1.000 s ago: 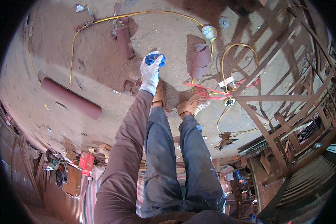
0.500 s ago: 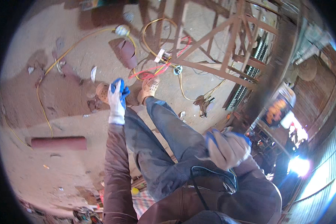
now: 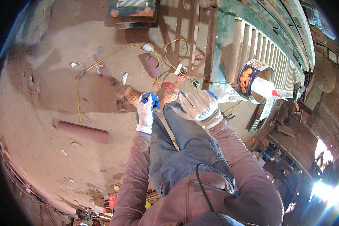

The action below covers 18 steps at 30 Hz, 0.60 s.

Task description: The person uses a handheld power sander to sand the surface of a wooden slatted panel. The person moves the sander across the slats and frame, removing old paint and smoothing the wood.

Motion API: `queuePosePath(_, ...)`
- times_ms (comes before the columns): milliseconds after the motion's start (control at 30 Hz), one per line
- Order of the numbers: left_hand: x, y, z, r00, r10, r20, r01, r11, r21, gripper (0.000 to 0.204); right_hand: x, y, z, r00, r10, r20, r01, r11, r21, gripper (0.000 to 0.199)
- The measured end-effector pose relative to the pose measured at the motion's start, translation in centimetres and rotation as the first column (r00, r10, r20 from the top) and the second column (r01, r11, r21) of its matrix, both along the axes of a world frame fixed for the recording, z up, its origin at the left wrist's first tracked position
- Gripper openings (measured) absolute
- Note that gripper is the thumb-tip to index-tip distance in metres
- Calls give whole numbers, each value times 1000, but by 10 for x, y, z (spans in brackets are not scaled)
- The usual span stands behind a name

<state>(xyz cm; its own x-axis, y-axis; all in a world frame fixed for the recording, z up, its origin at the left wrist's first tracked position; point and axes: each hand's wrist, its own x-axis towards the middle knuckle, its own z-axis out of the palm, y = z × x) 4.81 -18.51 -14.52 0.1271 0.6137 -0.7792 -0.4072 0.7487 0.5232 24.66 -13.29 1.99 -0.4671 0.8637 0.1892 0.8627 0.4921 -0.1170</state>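
Judging by looks, white bottle (image 3: pixel 261 87) is being held in tin (image 3: pixel 248 80) near right hand (image 3: pixel 199 106): likely light, squeezable, body best gripped. At left hand (image 3: pixel 145 112), fingers are being held curled, right ones close together; whether anything is being pinched cannot be told.

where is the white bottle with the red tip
In the head view, the white bottle is right of centre, to the right of the gloved right hand, poking out of the round tin beside the slatted frame.
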Motion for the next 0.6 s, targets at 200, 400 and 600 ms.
queuePosePath(200,35,28,56,993,-18,-118,52,956,287,23,-15,-26,22,935,-67,-349,38,995,-89,28)
queuePosePath(400,27,-32,-25,492,-161,-856,541,826,156,27,-4,-65,32,952,-6,-306,-27,995,-101,29)
queuePosePath(600,-27,-104,-57,380,-490,-785,674,727,-128,43,34,-32,28,954,233,-187,-251,965,-78,34)
